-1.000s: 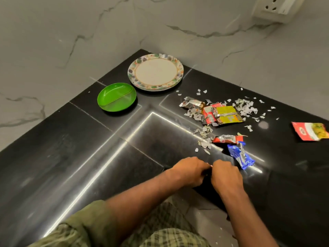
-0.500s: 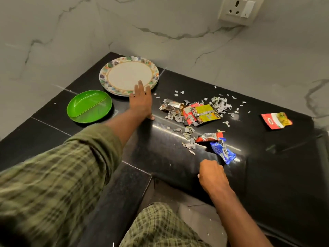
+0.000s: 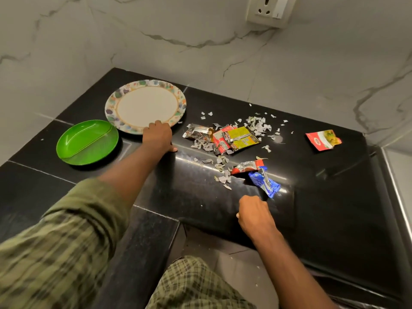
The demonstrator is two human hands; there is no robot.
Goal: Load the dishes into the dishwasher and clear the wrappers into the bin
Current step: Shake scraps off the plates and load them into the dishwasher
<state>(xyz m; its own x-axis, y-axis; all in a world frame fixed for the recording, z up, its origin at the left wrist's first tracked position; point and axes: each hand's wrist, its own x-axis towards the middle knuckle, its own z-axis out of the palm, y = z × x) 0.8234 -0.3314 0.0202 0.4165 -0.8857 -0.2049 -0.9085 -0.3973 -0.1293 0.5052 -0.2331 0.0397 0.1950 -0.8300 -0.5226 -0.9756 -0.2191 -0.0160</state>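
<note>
A round plate with a patterned rim (image 3: 124, 94) lies at the back of the black counter (image 3: 189, 197). My left hand (image 3: 157, 137) reaches to its near rim, fingers curled over the edge and thumb on the counter. A green divided dish (image 3: 87, 142) sits left of the plate. Wrappers lie to the right: a silver, red and yellow pile (image 3: 231, 138), a red-silver one (image 3: 247, 167), a blue one (image 3: 264, 182) and a red-green packet (image 3: 323, 139). My right hand (image 3: 254, 216) rests as a fist at the counter's front edge, just below the blue wrapper, with nothing visible in it.
Several torn paper scraps (image 3: 256, 126) are strewn around the wrappers. Marble walls close the corner behind the counter, with a wall socket (image 3: 270, 10) at the upper right. The counter's front edge steps back between my arms, and floor tiles (image 3: 234, 264) show below.
My left hand left my right hand at the front edge, reached out to the plate and now curls on its near rim. My right hand stayed in a fist by the blue wrapper.
</note>
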